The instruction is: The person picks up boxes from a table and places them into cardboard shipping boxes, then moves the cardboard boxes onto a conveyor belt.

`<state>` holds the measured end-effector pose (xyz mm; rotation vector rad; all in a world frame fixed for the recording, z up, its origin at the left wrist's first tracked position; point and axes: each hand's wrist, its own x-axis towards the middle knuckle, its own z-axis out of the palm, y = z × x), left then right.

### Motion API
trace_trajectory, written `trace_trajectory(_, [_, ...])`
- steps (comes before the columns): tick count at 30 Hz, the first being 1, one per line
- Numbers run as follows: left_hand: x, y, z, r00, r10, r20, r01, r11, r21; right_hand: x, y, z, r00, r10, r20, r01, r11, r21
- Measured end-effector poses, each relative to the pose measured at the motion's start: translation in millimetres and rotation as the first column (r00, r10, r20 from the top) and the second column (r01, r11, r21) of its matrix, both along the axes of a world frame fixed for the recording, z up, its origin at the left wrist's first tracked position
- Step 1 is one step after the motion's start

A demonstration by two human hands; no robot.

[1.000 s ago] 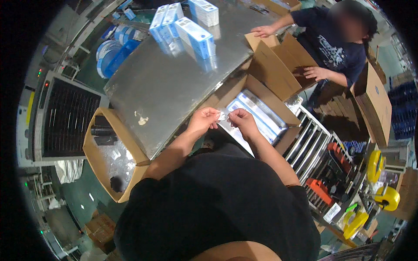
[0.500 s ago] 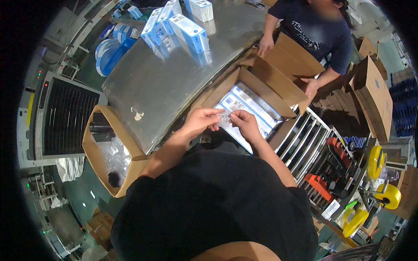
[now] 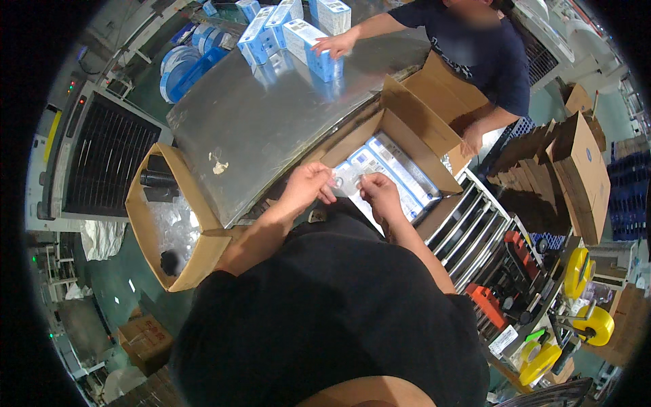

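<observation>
Head view: I see left hand (image 3: pixel 309 187) and right hand (image 3: pixel 382 194) pinching a clear plastic piece (image 3: pixel 348 182) between them, not yet set down, boxes (image 3: pixel 400 169) already lying in the carton (image 3: pixel 422 163) beyond their grip.

A small item (image 3: pixel 348 185) is between the left hand (image 3: pixel 310 184) and right hand (image 3: pixel 382 195) over a packed carton (image 3: pixel 356 138), the tabletop (image 3: pixel 258 122) left, boxes (image 3: pixel 303 42) on its far end, another carton (image 3: pixel 209 252) near left, rollers (image 3: pixel 468 228) right.
</observation>
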<state>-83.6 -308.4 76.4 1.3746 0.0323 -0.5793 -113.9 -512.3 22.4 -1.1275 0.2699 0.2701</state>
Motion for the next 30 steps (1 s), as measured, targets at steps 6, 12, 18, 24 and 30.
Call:
trace_trajectory(6, [14,87,-2,0.909,0.343,0.237,-0.382,0.913,0.146,1,-24,-12,0.977,-0.167,-0.135,0.173,0.984,0.037])
trace_trajectory(12, [-18,394,-86,0.344,0.879,0.329,-0.896,0.201,0.397,-2,-38,-49,0.969,-0.195,-0.152,0.175,0.975,-0.137])
trace_trajectory(18, [-59,429,-87,0.158,0.839,0.521,-0.544,-0.367,0.755,16,-94,-70,0.999,-0.048,0.001,0.004,0.058,-0.998])
trace_trajectory(24, [-4,317,-81,0.51,0.505,0.697,-0.838,0.106,0.536,39,-99,-100,0.905,0.038,-0.424,-0.415,-0.139,-0.899])
trace_trajectory(30, [60,186,-65,0.787,0.062,0.614,-0.522,0.597,0.609,33,-113,-145,0.99,0.119,-0.076,-0.113,0.343,-0.932])
